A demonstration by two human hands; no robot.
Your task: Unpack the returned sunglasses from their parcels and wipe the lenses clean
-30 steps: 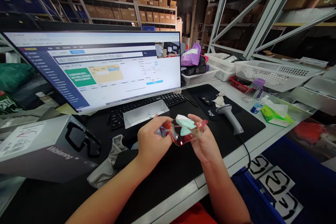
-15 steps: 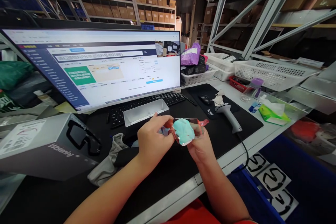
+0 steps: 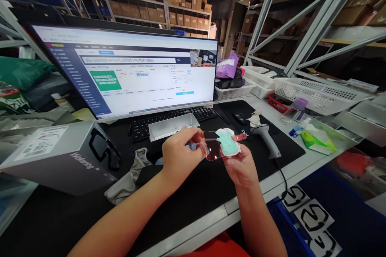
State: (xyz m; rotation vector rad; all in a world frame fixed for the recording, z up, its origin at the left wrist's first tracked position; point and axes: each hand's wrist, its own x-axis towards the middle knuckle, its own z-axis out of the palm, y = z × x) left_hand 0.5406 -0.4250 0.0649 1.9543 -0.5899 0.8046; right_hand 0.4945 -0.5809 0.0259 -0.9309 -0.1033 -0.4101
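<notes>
My left hand (image 3: 177, 153) grips the left end of a clear reddish lens (image 3: 211, 147) held above the black desk mat (image 3: 193, 192). My right hand (image 3: 241, 164) supports the lens from below and presses a pale teal cloth (image 3: 228, 141) against its right part with thumb and fingers. Both hands are closed around these things, a little in front of the keyboard (image 3: 171, 120).
A wide monitor (image 3: 126, 72) stands behind the keyboard, with a silver tray (image 3: 173, 125) at its foot. A grey goggles box (image 3: 57, 156) lies left, a grey pouch (image 3: 129, 178) beside it. Right: mouse (image 3: 240, 117), barcode scanner (image 3: 267, 138), tissue pack (image 3: 316, 138), white baskets (image 3: 316, 88).
The cloth has slid along the lens, first to its middle, now to its right part. My view has shifted slightly; the hands stay in the same spot.
</notes>
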